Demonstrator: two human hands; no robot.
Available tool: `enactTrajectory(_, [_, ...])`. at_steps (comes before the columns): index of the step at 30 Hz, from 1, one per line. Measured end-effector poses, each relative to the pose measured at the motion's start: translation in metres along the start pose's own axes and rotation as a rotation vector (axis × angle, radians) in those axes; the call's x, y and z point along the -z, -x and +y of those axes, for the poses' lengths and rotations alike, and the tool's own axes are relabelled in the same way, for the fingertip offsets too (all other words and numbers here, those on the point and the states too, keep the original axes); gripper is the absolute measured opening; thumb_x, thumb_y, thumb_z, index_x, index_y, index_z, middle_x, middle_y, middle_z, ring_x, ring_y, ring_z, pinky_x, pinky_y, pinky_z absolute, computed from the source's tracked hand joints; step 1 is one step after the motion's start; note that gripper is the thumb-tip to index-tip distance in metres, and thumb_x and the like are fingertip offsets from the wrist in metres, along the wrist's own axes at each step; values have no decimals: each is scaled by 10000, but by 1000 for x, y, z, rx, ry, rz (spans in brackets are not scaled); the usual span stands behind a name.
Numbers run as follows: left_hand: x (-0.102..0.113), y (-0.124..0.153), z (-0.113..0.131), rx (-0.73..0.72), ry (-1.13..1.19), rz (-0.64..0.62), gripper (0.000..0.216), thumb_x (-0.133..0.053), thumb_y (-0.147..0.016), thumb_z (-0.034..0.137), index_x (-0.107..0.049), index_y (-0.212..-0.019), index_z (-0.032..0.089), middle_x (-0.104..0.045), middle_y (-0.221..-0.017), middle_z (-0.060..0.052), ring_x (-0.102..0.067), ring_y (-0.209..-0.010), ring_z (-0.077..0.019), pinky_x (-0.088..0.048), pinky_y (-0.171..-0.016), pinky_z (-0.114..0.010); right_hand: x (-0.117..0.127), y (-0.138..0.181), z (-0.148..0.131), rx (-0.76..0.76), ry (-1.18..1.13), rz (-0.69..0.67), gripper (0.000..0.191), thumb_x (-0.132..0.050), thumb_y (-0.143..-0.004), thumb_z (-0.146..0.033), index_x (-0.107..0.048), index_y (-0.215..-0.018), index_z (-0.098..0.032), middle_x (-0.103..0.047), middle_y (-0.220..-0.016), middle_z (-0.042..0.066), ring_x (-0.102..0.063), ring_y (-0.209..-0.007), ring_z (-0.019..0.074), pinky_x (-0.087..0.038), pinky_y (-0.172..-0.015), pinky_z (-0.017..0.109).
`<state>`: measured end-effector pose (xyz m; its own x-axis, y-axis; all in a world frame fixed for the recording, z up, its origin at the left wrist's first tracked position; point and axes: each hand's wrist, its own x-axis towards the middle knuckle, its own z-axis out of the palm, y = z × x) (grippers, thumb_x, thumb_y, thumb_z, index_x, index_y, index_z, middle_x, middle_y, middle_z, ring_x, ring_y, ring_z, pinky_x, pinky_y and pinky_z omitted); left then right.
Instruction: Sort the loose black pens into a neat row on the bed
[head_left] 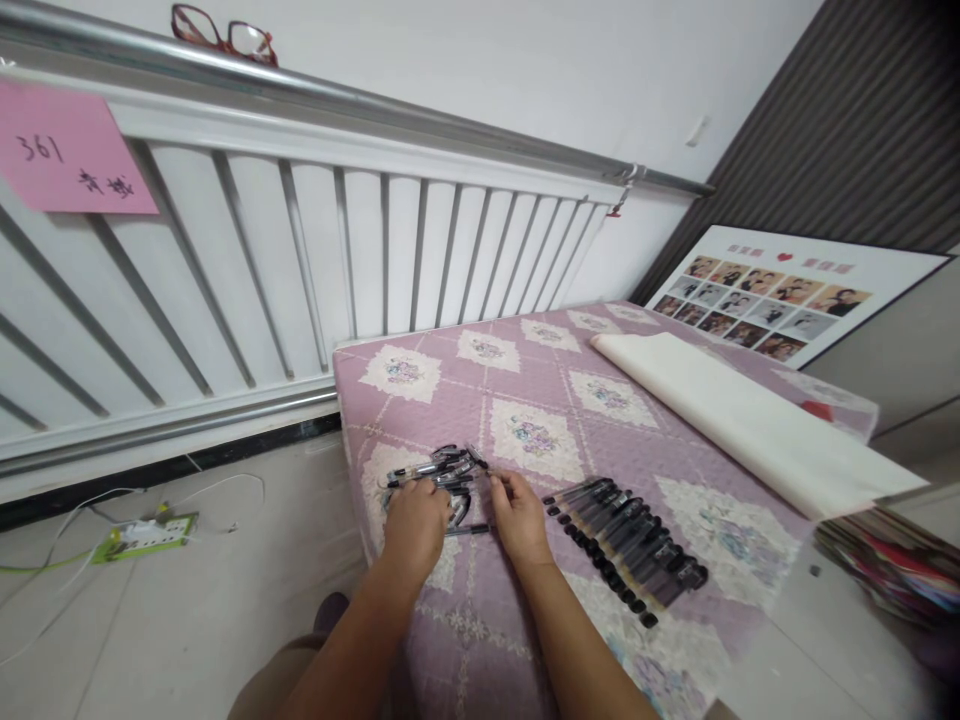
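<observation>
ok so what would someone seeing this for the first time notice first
Probably the slanting row of slim, black-capped pens, laid side by side on the purple, flower-patterned mattress, right of the hands. Next, the loose pile of similar pens, with the left hand over it and the right hand at its edge. Then the bright pink paper note on the white ribbed radiator, far left.

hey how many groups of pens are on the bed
2: a loose pile by the left hand and right hand, and a row to their right. The hands may hide some pens.
</observation>
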<state>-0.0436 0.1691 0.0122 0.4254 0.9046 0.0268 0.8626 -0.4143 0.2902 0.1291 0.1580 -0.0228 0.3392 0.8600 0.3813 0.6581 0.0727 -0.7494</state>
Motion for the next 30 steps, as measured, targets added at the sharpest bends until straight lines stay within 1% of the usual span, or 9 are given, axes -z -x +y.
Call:
enactTrajectory(6, [-4, -2, 4, -20, -36, 3, 218, -440, -891, 226, -656, -909, 250, -609, -933, -49, -525, -933, -234, -361, -764, -343, 0, 0, 0, 6, -10, 4, 262, -462, -831, -354, -655, -861, -180, -685, -835, 60, -606, -814, 197, -461, -777, 317])
enactTrajectory(11, [-5, -2, 4, -31, -50, 14, 199, -460, -884, 250, -657, -866, 227, -616, -913, -58, -535, -916, -240, -369, -755, -348, 0, 1, 0, 4, -19, 12, 262, -466, -829, -359, -655, -860, -181, -687, -843, 61, -609, -810, 197, -463, -771, 315])
enactTrajectory(16, [-4, 0, 6, -31, -5, 76, 188, -474, -876, 264, -652, -854, 208, -625, -901, -68, -543, -911, -247, -380, -767, -360, 0, 1, -1, 1, -33, 16, 251, -471, -829, -355, -653, -856, -183, -689, -835, 58, -611, -798, 194, -468, -765, 316])
enactTrajectory(19, [-3, -1, 5, -11, 113, 139, 151, -513, -851, 259, -650, -841, 197, -627, -886, -65, -544, -907, -231, -384, -795, -345, 0, 1, 0, -5, -46, 22, 239, -478, -831, -348, -643, -874, -181, -687, -837, 58, -613, -798, 192, -474, -764, 318])
enactTrajectory(23, [-1, -5, 0, -7, 417, 252, 135, -515, -826, 192, -631, -759, 192, -620, -802, -25, -555, -831, -168, -394, -776, -279, 2, 4, -2, 8, -70, 38, 213, -509, -822, -338, -626, -906, -181, -681, -877, 62, -617, -837, 195, -478, -791, 330])
enactTrajectory(26, [-1, -8, -2, 20, 584, 302, 140, -508, -806, 168, -621, -727, 193, -616, -759, -1, -553, -763, -142, -395, -720, -252, 6, 12, -7, 90, -47, 33, 180, -525, -822, -308, -612, -931, -193, -673, -909, 61, -611, -876, 201, -470, -819, 346])
enactTrajectory(30, [-4, -10, 1, 28, 651, 295, 139, -512, -787, 181, -628, -712, 191, -611, -726, 4, -545, -734, -139, -389, -694, -249, 12, 25, -16, 242, 42, -39, 160, -551, -812, -257, -607, -955, -214, -666, -906, 50, -600, -872, 205, -460, -805, 353])
